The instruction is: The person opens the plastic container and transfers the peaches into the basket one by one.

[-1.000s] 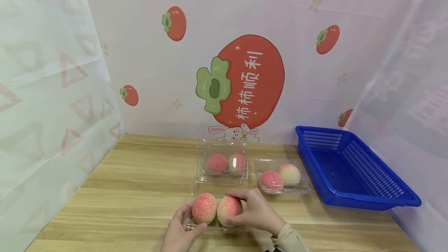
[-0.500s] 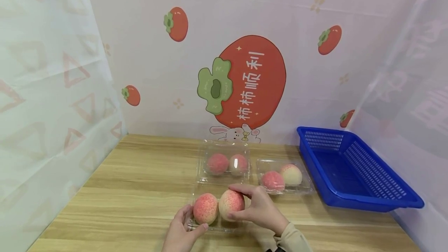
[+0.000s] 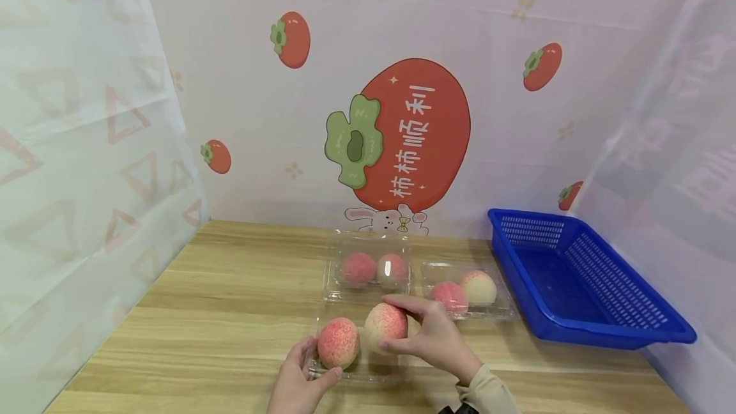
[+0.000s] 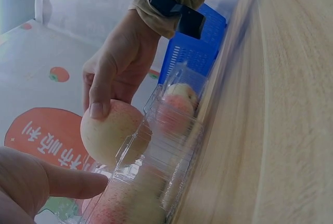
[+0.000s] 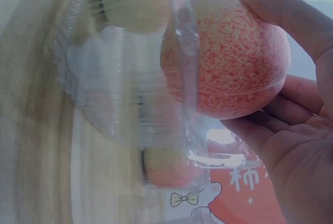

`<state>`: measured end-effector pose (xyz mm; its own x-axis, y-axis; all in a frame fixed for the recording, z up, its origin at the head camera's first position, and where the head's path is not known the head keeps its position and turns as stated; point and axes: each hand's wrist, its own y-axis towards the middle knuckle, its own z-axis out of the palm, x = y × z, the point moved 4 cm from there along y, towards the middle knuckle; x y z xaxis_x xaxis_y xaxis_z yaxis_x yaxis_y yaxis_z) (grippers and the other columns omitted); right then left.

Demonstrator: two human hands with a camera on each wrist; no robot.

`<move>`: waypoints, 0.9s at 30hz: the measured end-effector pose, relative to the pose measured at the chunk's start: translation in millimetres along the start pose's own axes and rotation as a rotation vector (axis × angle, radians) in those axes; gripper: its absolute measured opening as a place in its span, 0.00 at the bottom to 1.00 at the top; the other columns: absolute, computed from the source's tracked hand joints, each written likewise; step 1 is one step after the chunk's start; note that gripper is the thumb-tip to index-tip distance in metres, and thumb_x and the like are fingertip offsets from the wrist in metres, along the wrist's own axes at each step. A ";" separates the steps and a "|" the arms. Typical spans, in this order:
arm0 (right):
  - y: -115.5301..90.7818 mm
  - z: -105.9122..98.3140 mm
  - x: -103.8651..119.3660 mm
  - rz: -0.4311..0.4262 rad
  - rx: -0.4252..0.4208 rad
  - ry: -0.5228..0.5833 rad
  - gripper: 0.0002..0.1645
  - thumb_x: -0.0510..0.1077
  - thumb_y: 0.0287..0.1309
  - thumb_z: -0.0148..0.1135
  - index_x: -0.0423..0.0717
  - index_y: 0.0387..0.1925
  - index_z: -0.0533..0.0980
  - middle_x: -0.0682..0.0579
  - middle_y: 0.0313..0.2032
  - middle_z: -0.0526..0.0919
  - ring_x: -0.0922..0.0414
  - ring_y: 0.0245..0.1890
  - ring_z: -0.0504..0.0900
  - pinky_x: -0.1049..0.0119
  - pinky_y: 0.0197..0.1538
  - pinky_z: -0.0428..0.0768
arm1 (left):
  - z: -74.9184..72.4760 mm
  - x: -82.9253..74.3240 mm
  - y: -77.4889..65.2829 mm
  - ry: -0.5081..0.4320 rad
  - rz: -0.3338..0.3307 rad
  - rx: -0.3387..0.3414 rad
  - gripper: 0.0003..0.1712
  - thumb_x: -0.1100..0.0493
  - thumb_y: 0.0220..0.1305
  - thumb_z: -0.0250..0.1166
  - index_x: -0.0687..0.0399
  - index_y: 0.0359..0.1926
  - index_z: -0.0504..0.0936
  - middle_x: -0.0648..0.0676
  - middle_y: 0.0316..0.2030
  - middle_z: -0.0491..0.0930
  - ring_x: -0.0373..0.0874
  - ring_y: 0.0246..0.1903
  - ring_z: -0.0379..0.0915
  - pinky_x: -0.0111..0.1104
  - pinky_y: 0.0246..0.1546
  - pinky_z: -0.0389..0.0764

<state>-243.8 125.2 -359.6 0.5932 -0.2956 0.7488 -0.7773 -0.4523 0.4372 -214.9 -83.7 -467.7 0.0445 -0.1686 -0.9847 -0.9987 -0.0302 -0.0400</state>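
My right hand (image 3: 439, 340) grips a pink-and-cream peach (image 3: 384, 326) between thumb and fingers, above the right half of an opened clear plastic box (image 3: 359, 376). In the right wrist view the held peach (image 5: 229, 57) is beside the box's rim, and whether they touch I cannot tell. Another peach (image 3: 338, 344) sits in the box's left half. My left hand (image 3: 300, 377) holds the box's left front corner, thumb at the front and fingers along the side. Behind it, the lid (image 3: 332, 286) stands folded back. Two more peaches (image 3: 358, 269) show through or behind that lid.
A clear box (image 3: 506, 308) with two peaches (image 3: 450, 298) lies to the right of the lid. Farther right is a blue plastic basket (image 3: 535, 292) with perforated sides. A printed sheet (image 3: 259, 101) closes off the back of the wooden table (image 3: 190, 324).
My right hand has lifted the right peach out of its place in the box, up and slightly rightward, turning it a little. The left hand stays on the box.
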 end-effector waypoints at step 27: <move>6.0 -39.5 -0.9 0.016 -0.066 0.108 0.35 0.35 0.35 0.74 0.41 0.51 0.73 0.44 0.49 0.76 0.48 0.51 0.72 0.63 0.49 0.74 | 0.0 -22.8 -13.3 -0.033 -0.004 -0.001 0.50 0.59 0.44 0.72 0.78 0.59 0.51 0.77 0.57 0.55 0.67 0.58 0.50 0.54 0.55 0.58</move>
<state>-257.3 155.9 -338.0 0.5572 -0.2081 0.8039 -0.8008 -0.3910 0.4538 -202.7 -79.5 -444.7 0.0477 -0.1363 -0.9895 -0.9985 -0.0316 -0.0438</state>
